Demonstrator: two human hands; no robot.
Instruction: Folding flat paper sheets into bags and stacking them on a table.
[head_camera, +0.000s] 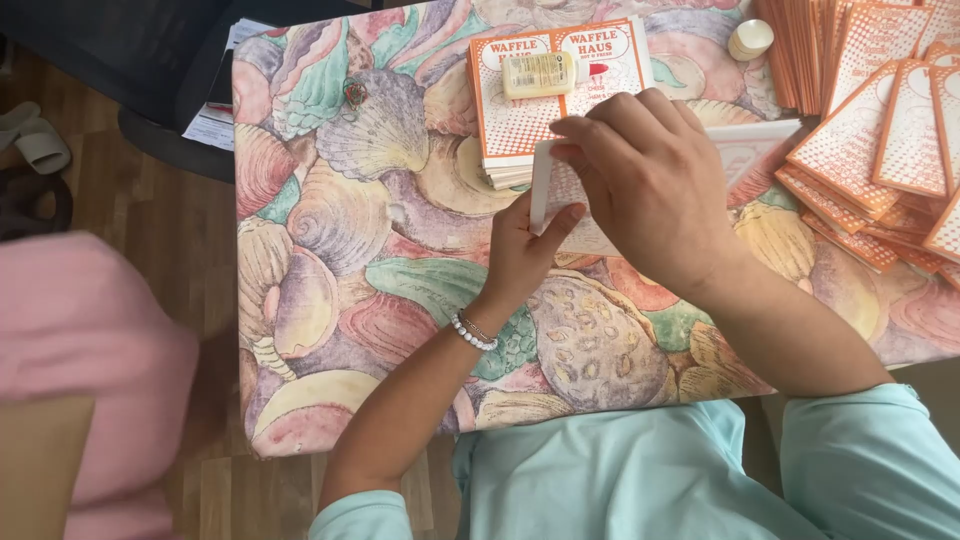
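The right hand (650, 190) lies on top of a white paper sheet (745, 150), with its fingers bent down and pinching the sheet's left end. The left hand (525, 250) comes up from below — its thumb and fingers are closed on that same left end, where the paper folds over. Both hands hold this one sheet. On the left wrist there is one bracelet of white beads (472, 333).

The sheet is long and lies flat on the table (330, 250), with its long side going from left to right. Its right end pokes out past the right hand and points to the table's right edge. It sits in the middle of the table, a bit closer to the far edge.

Just behind the hands, near the far edge, there is one neat stack of orange-and-white cards (520, 120). One small pale yellow bottle (538, 74) lies on its side on top of the stack. One small round cream thing (750, 40) sits close to the far edge, right of the stack.

At the far right corner there are lots of the same orange cards (880, 130) — too many to count, spread out and overlapping. The table wears a cloth with big painted seashells.

The person wears a light blue top (640, 480). Something pink and blurry (90, 370) shows off the table's left edge, above the wood floor.
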